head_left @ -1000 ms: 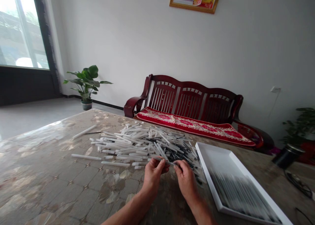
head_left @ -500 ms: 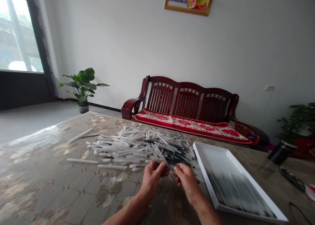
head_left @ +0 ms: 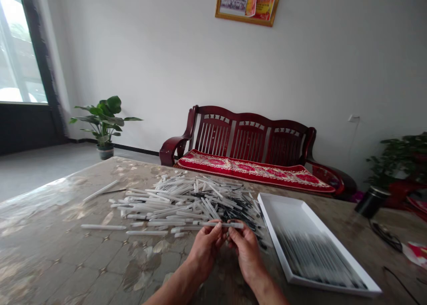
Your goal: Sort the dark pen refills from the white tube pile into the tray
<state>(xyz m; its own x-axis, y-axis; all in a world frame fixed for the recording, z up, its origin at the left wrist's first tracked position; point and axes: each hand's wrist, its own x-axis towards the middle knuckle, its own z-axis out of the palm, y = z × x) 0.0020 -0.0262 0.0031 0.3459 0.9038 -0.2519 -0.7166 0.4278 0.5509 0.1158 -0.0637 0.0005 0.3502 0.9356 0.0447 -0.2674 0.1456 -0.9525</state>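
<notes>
A slim whitish pen (head_left: 236, 225) lies level across both my hands, just in front of the heap. My left hand (head_left: 205, 248) pinches it between thumb and fingers. Close beside, my right hand (head_left: 247, 247) has its thumb and fingers closed on the pen's right part, whose end sticks out past them. Beyond the hands spreads a heap of white pen barrels (head_left: 160, 207), mixed with dark thin pieces (head_left: 245, 207) on its right. To the right, a shallow white box (head_left: 283, 207) holds a row of pens (head_left: 320, 256), blurred.
Loose white barrels (head_left: 103, 227) lie left of the heap on the patterned tabletop (head_left: 83, 256). A black cylinder (head_left: 372, 202) and a cable (head_left: 387, 238) are at the right. Past the table stands a red wooden bench (head_left: 250, 136); a potted plant (head_left: 106, 118) is at the left.
My hands have come closer together, and the pen now extends past my right fingers. The view has shifted slightly to the right. The heap and box look the same.
</notes>
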